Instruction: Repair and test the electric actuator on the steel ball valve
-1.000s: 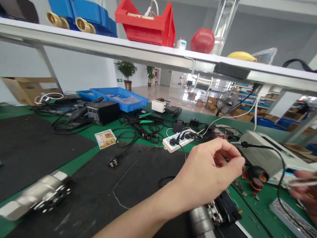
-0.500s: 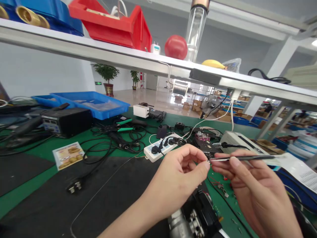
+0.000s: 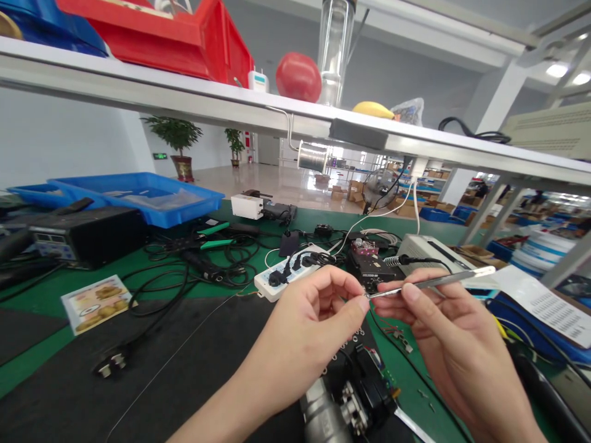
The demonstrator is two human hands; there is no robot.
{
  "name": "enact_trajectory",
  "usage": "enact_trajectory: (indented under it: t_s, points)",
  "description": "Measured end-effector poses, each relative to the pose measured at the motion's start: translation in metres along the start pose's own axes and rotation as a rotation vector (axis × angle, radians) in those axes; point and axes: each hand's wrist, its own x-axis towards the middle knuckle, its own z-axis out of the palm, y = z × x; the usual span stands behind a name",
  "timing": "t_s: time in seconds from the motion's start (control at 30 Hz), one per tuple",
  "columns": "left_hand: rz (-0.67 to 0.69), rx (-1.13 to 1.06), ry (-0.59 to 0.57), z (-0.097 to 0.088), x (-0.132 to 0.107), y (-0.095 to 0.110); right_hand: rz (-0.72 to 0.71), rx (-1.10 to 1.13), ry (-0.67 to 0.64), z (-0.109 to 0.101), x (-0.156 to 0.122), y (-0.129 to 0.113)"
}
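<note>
Silver tweezers [image 3: 447, 280], gripped by the right hand [image 3: 455, 329], reach a tiny piece [image 3: 367, 295] pinched in the left hand [image 3: 307, 329].

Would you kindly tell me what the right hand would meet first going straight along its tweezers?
Most likely the left hand: its fingertips sit by the tip of the tweezers, though contact is unclear.

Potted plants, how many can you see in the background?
2: a larger-looking plant beyond the blue tray, and a smaller-looking plant farther back, to its right. Others may be hidden.
</note>
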Motion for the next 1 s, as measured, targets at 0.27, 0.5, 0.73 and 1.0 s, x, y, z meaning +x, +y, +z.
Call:
enact_trajectory:
  t_s: [0.27,0.5,0.73,1.0]
  points:
    - [0.002,-0.036,0.0,0.001,0.0,0.0,-0.02,0.012,0.044,0.006,-0.004,-0.005]
    - [0.038,0.432,0.009,0.014,-0.001,-0.019,-0.147,0.002,0.172,-0.001,0.002,-0.018]
    - [0.05,1.097,-0.19,0.05,-0.01,-0.09,-0.215,-0.016,0.216,-0.01,0.005,-0.03]
    - [-0.087,0.93,-0.219,0.032,-0.017,-0.08,-0.218,0.014,0.193,-0.025,0.006,-0.043]
